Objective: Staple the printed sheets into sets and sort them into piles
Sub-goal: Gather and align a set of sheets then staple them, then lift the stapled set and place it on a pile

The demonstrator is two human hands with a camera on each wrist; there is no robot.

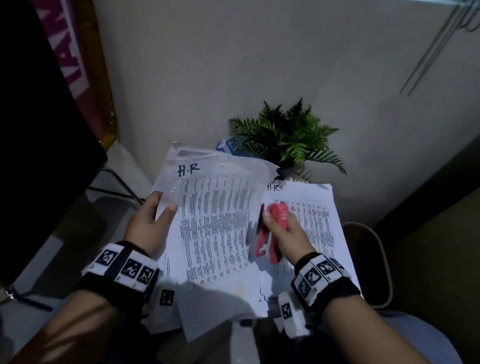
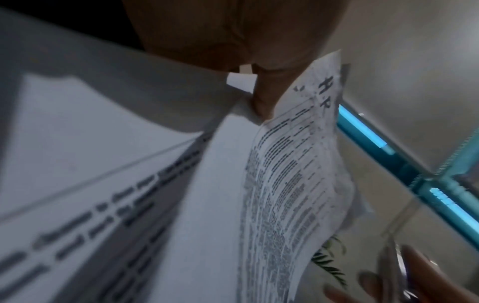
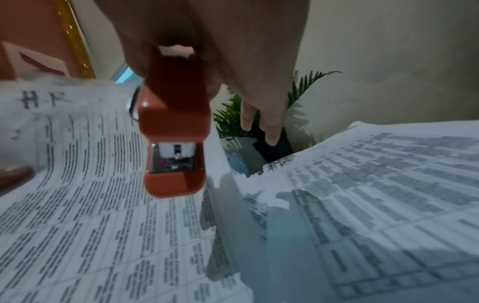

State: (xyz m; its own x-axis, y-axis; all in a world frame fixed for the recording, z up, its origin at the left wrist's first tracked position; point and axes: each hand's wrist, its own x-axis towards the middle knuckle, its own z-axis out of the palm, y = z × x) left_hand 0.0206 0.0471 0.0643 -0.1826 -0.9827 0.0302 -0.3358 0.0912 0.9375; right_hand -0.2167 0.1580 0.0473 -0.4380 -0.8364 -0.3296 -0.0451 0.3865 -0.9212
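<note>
- Sheets: a held set (image 1: 217, 222) sits mid-frame in the head view, lifted off the lap, top edge toward 12 o'clock. A second pile (image 1: 312, 221) lies just beside it at 3 o'clock, its top page a table of text.
- Left hand (image 1: 147, 224): thumb on top, fingers under, pinching the held set at its 9 o'clock edge near the top corner (left wrist view shows more printed pages hanging beneath it).
- Right hand (image 1: 283, 234): fingers curled round a red stapler (image 1: 272, 233), nose toward 12 o'clock, over the seam between set and pile. Stapler mouth is clear of paper, nothing between its halves.
- Progress, my read: at least one pile started at 3 o'clock. Can't tell if the held set is stapled yet; top left corner looks crumpled, no staple visible. More loose pages (image 1: 215, 314) sit at 6 o'clock under the held set, so sorting is likely not done.
- Writing: "H.R" handwritten at the top left of the held set; same "H.R" at the top left of the pile. Body print too blurred to read.
- Pink letters on a sign (image 1: 70, 47) at 10 o'clock, partly cut off, not readable.
- Fern (image 1: 288, 137) at 12 o'clock.
</note>
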